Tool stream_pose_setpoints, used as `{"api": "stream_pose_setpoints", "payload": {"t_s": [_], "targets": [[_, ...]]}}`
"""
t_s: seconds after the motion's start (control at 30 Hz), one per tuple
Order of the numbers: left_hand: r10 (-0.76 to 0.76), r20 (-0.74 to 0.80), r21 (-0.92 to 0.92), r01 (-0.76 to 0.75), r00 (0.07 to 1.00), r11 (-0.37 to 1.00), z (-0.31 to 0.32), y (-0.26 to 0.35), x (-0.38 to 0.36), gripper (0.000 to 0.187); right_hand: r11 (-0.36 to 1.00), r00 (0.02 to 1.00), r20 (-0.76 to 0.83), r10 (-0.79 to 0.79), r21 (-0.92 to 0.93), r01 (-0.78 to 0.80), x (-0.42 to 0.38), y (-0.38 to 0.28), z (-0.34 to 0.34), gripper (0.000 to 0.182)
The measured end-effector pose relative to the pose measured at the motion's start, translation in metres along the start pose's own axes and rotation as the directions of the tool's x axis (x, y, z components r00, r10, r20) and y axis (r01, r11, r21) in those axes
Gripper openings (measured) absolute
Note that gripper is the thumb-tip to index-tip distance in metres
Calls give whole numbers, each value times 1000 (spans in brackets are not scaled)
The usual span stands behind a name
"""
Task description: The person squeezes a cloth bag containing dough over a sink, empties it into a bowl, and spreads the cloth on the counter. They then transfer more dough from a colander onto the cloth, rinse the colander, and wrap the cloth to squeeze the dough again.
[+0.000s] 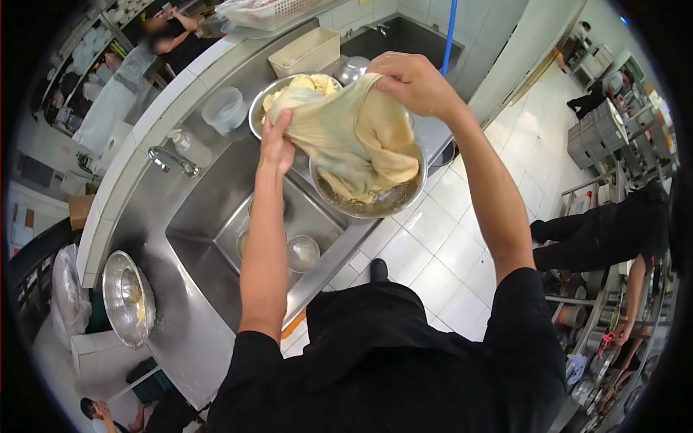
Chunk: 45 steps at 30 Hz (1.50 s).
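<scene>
A damp, pale yellow cloth is stretched between my two hands. My right hand is closed on its upper edge. At its left side, my left hand grips the fabric with the thumb up; the other fingers are partly hidden. The cloth's lower folds hang into a metal bowl at the counter's front edge, which has wet residue on its inner wall. Behind my left hand stands a second metal bowl with pale yellow lumps in it, partly covered by the cloth.
Below my left forearm is a steel sink with small metal bowls in it. A faucet, a clear plastic tub, a cream bin and a residue-streaked bowl surround it. Other people are nearby, one at the right shelves.
</scene>
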<state>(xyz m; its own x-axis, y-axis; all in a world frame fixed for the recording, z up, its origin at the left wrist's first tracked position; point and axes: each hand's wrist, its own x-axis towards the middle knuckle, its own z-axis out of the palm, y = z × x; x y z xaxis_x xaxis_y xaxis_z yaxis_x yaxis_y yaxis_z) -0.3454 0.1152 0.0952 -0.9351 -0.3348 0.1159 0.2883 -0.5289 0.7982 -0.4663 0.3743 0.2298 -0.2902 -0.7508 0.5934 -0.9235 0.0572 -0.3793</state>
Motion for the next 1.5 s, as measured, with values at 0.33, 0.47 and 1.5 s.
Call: {"api": "stream_pose_setpoints", "payload": {"t_s": [0.33, 0.47, 1.5], "targets": [[-423, -100, 702, 365, 901, 612, 52, -82, 39, 86, 799, 858, -81, 508, 417, -434, -50, 64, 41, 23], [-212, -25, 842, 134, 977, 523, 88, -74, 6, 85, 895, 898, -79, 434, 153, -419, -41, 66, 35, 23], [-325, 238, 967, -194, 915, 163, 125, 19, 91, 55, 728, 873, -170, 458, -492, -478, -1, 105, -48, 31]]}}
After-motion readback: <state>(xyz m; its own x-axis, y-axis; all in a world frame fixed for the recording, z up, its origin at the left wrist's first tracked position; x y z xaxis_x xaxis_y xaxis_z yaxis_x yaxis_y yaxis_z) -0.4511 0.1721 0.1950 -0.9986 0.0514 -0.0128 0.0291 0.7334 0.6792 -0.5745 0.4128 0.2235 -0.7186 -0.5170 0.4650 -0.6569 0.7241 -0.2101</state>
